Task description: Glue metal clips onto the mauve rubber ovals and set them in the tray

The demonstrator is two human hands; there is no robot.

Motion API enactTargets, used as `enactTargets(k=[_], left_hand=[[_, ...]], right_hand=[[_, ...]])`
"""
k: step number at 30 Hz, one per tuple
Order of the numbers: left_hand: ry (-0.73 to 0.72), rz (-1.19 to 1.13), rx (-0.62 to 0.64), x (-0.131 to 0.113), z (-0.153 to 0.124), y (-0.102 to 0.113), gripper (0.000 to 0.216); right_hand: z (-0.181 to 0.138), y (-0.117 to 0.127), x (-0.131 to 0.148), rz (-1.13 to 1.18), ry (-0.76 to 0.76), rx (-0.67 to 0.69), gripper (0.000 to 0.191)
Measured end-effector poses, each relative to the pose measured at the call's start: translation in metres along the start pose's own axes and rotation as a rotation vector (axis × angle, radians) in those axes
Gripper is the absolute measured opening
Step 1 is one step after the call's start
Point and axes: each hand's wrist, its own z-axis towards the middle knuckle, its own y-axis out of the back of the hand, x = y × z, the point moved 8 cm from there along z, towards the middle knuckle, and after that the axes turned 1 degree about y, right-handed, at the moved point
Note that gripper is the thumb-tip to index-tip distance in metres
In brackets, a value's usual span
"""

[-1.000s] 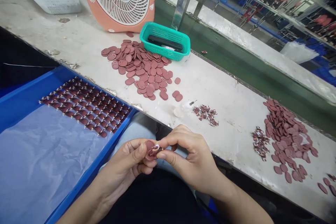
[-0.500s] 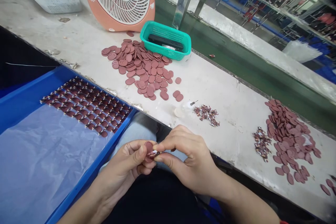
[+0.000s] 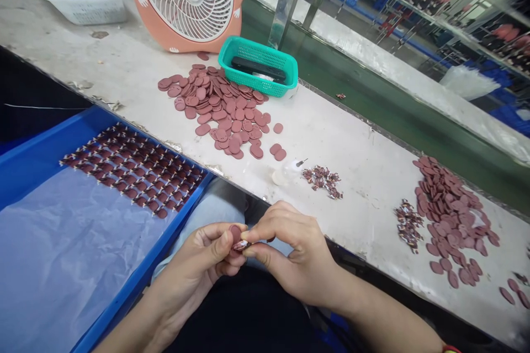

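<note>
The left hand (image 3: 206,255) pinches a reddish disc (image 3: 234,233); the right hand (image 3: 298,252) clamps a small piece (image 3: 243,244) against it. From there: blue tray (image 3: 37,153) toward ten o'clock, scrap-like heap (image 3: 321,177) near two, disc pile (image 3: 234,113) at twelve, green basket (image 3: 253,84) beyond.

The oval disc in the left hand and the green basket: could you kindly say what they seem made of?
The oval disc is perhaps leather or an imitation, judging by its matt reddish-brown face. The green basket is probably moulded plastic, slightly glossy, with a perforated wall.
</note>
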Motion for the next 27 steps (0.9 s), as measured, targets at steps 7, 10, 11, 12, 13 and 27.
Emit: enactTargets(k=[7, 10, 11, 12, 13, 27], left_hand=[[0.013, 0.013, -0.062, 0.000, 0.000, 0.003, 0.040], [0.013, 0.019, -0.063, -0.002, 0.001, 0.005, 0.039], [0.017, 0.018, -0.063, -0.002, 0.001, 0.006, 0.039], [0.022, 0.016, -0.066, -0.002, 0.002, 0.006, 0.040], [0.028, 0.015, -0.064, -0.001, 0.002, 0.006, 0.040], [0.013, -0.067, 0.008, 0.000, 0.002, 0.006, 0.039]], right_hand=[[0.001, -0.001, -0.004, 0.025, -0.019, -0.023, 0.006], [0.003, 0.000, -0.003, 0.029, 0.007, -0.054, 0.004], [0.003, 0.000, -0.002, 0.026, 0.018, -0.065, 0.004], [0.003, 0.000, -0.002, 0.021, 0.026, -0.074, 0.006], [0.003, 0.000, -0.002, 0.017, 0.030, -0.081, 0.008], [0.000, -0.007, 0.000, -0.036, -0.018, 0.070, 0.032]])
